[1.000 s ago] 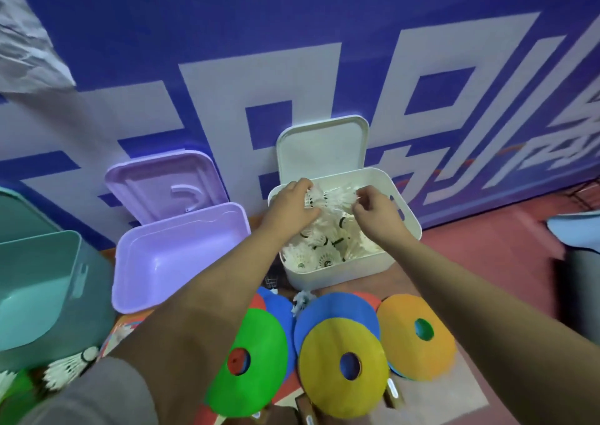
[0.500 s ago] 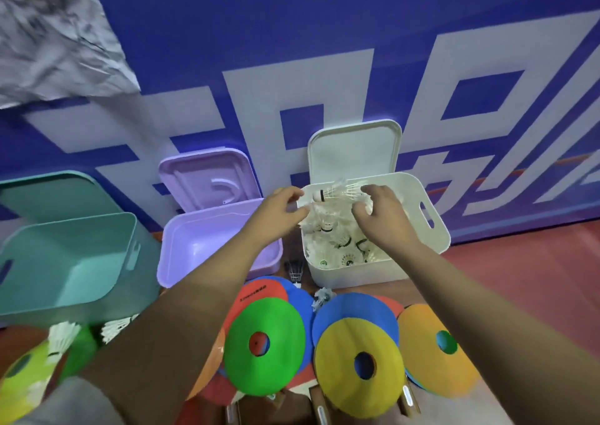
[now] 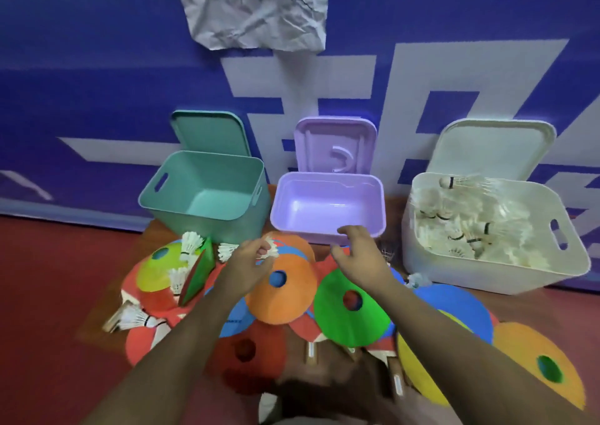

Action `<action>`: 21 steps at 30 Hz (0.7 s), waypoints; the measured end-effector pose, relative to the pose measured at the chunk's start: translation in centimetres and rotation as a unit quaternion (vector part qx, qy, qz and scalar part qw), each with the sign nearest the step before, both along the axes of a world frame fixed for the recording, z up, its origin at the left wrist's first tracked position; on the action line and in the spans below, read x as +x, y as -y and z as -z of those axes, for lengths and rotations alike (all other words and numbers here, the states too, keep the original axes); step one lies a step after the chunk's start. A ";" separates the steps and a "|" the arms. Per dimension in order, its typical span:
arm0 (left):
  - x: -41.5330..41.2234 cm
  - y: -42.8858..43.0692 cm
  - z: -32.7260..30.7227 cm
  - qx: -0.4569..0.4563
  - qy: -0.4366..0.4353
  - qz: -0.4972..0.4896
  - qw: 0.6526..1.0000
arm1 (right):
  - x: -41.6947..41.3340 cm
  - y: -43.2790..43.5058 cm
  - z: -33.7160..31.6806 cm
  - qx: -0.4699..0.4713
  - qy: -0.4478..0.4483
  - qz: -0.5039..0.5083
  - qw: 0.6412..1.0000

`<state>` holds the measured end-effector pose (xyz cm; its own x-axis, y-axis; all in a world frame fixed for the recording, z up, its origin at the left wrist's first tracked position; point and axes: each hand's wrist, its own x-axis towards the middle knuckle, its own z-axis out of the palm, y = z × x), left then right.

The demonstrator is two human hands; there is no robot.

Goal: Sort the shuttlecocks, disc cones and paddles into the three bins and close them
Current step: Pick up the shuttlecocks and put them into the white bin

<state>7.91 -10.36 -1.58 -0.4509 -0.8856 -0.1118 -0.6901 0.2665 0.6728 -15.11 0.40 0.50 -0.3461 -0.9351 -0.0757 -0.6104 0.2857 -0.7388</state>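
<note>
Three open bins stand along the wall: teal (image 3: 207, 190), purple (image 3: 328, 203) and white (image 3: 487, 229); the white one holds several shuttlecocks. In front lies a pile of disc cones, among them an orange cone (image 3: 279, 291), a green cone (image 3: 352, 307) and a yellow cone (image 3: 418, 369). Red paddles (image 3: 311, 353) lie partly hidden under the cones. My left hand (image 3: 250, 259) curls its fingers round a white shuttlecock (image 3: 272, 249) above the orange cone. My right hand (image 3: 360, 255) hovers with fingers spread over the purple bin's front rim, holding nothing.
Loose shuttlecocks (image 3: 191, 242) lie on a yellow-green cone (image 3: 159, 265) and on the floor at the left (image 3: 136, 315). All three lids lean back against the blue wall banner. A crumpled paper (image 3: 256, 5) hangs above. Red floor (image 3: 48, 294) surrounds the pile.
Both hands left the white bin and came left to the pile. My left hand now grips a shuttlecock by the orange cone. The view swung left, showing all three bins.
</note>
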 end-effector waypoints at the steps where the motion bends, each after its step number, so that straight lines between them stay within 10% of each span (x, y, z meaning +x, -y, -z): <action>1: 1.5 0.5 0.7 0.009 0.016 -0.008 1.000 | 1.5 0.6 0.3 0.014 0.003 -0.010 1.000; 21: 7.4 11.2 9.8 0.122 0.184 0.041 0.974 | 15.4 16.9 11.4 0.170 0.027 0.031 0.985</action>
<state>15.31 -21.56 -11.33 -0.4079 -0.7750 -0.4827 -0.8803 0.1934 0.4333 0.30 -16.49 -10.91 -0.3892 -0.8296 -0.4003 -0.5463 0.5578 -0.6248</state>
